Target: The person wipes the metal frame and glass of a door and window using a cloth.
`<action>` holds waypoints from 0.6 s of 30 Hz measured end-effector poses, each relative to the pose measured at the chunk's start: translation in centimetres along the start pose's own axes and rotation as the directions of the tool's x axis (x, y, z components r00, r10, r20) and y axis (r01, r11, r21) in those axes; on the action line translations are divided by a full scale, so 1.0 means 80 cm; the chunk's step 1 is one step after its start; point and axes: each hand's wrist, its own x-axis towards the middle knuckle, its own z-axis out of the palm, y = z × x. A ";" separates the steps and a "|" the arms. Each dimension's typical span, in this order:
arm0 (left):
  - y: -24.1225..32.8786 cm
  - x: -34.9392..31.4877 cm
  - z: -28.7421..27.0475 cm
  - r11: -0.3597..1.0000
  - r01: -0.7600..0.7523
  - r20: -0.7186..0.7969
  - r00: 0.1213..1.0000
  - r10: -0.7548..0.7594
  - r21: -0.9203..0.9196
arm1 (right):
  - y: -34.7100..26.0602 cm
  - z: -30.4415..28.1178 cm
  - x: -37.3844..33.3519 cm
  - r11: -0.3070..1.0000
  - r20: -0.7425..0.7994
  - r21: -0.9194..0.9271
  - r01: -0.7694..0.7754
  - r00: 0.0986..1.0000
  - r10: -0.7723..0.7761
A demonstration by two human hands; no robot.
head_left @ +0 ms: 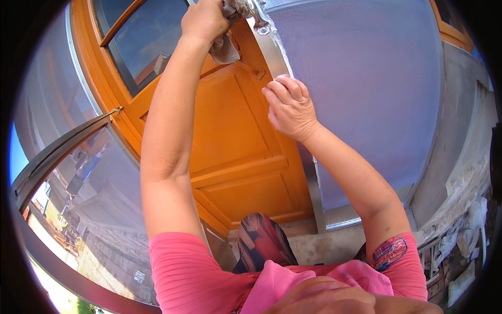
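High in the picture, my left hand (205, 22) is closed around a crumpled grey-brown rag (225, 51), part of which hangs over the orange wooden door (230, 115). Just right of it, a shiny metal handle (261, 23) is fixed to the metal frame of a screen door (361, 94) with pale bluish mesh. My right hand (293, 109) is lower down, its fingers curled at the edge of that metal frame (273, 57). The thumb side is partly hidden, but the fingers appear to grip the edge.
Window panes (146, 42) fill the orange door's upper part. At the left stands another mesh panel in a dark frame (57, 149), tied near the door jamb with a cord (116, 111). A rough wall (460, 157) and piled pale scraps (470, 235) lie at the right.
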 end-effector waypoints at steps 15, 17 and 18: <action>-0.020 0.131 -0.043 0.965 0.091 -0.018 0.996 -0.089 0.244 | -0.006 -0.003 0.003 1.000 -0.007 0.024 -0.001 1.000 0.001; -0.017 0.123 -0.044 0.964 0.068 -0.015 0.998 -0.067 0.257 | -0.006 -0.005 0.003 1.000 0.000 0.028 -0.007 1.000 0.007; -0.015 0.115 -0.041 0.963 0.050 0.003 0.999 -0.053 0.267 | -0.006 -0.006 0.002 0.999 0.003 0.031 -0.011 1.000 0.011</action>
